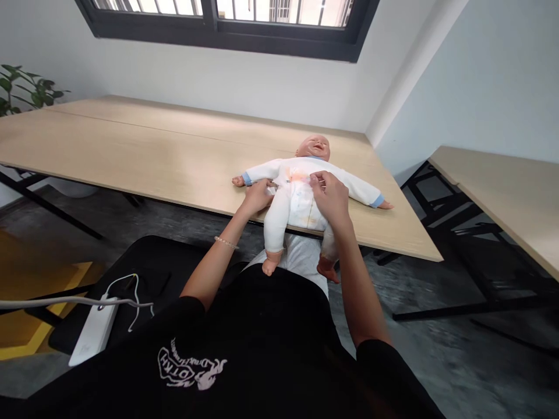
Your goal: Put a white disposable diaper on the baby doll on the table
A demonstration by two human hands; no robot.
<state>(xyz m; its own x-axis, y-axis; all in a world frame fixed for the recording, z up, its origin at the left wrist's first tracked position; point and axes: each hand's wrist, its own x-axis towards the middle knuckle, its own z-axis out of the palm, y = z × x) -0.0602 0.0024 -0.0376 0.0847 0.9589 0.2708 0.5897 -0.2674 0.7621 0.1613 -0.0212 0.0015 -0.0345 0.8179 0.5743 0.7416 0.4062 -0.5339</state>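
A baby doll (276,224) in a white suit with blue cuffs lies on its back at the table's near edge, arms spread and both feet hanging past the edge. Around its hips is a white diaper (302,205) with a coloured print along the waist. My left hand (259,196) is closed on the diaper's side edge at the doll's hip, on the left of the picture. On the other side, my right hand (331,195) pinches at the diaper's front waist, its fingertips partly hidden. The doll's leg under my right forearm is partly covered.
The doll lies on a long wooden table (144,151) below a window. To the left, a black chair (152,256) holds a white power bank (94,331) with a cable. A second table (502,186) stands at right, and a plant (30,87) at far left.
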